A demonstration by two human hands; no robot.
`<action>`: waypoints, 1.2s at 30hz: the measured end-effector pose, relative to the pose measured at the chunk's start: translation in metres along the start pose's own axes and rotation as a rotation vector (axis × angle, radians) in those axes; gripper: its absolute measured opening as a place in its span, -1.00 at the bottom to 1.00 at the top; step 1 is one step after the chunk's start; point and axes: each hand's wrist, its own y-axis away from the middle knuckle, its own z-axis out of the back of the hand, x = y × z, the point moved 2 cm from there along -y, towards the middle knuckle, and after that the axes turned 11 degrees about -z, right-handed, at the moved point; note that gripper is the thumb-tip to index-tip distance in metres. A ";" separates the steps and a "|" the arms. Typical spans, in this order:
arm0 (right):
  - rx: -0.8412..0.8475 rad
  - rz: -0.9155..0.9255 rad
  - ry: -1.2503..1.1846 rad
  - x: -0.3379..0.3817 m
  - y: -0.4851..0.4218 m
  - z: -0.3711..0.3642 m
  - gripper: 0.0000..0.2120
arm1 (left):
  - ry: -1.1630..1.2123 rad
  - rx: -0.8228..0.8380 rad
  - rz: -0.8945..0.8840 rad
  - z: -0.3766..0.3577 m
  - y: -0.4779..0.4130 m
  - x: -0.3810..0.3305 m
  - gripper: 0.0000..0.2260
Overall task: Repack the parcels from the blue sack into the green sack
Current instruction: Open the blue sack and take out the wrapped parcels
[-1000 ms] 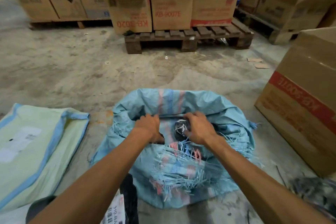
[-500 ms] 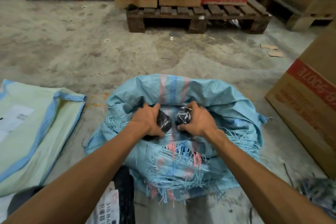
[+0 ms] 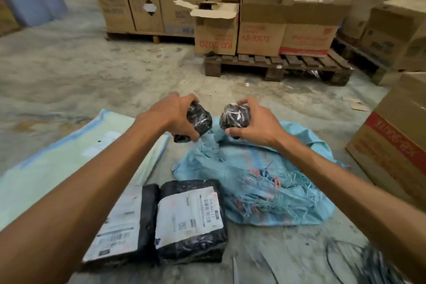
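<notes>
My left hand (image 3: 169, 114) grips a small black wrapped parcel (image 3: 198, 121), lifted above the floor. Beside it my right hand (image 3: 258, 123) grips a second small black parcel (image 3: 234, 116). Both are held in the air above the far edge of the crumpled blue sack (image 3: 260, 180), which lies on the floor with frayed strands. The green sack (image 3: 57, 163) with blue trim lies flat to the left. Two flat black parcels with white labels (image 3: 191, 221) (image 3: 119, 226) rest on the floor in front of me.
A large cardboard box (image 3: 396, 145) stands close on the right. A wooden pallet (image 3: 279, 67) loaded with cardboard boxes (image 3: 260, 30) sits ahead. Black straps (image 3: 359, 263) lie at the lower right. Blue bins (image 3: 30, 0) stand far left.
Both hands have lifted out of the blue sack, each with a small black parcel, and moved up and slightly left. The view has tilted up and back, revealing two flat parcels.
</notes>
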 end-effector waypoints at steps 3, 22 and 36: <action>0.118 0.143 0.090 0.040 0.039 -0.034 -0.19 | -0.010 0.053 0.114 0.001 0.071 0.036 -0.08; 0.362 0.289 0.441 0.094 0.126 -0.094 -0.15 | 0.162 0.439 0.222 -0.053 0.181 0.097 0.20; 0.528 0.791 0.587 0.321 0.155 -0.288 -0.70 | -0.119 0.495 0.539 -0.117 0.312 0.296 -0.45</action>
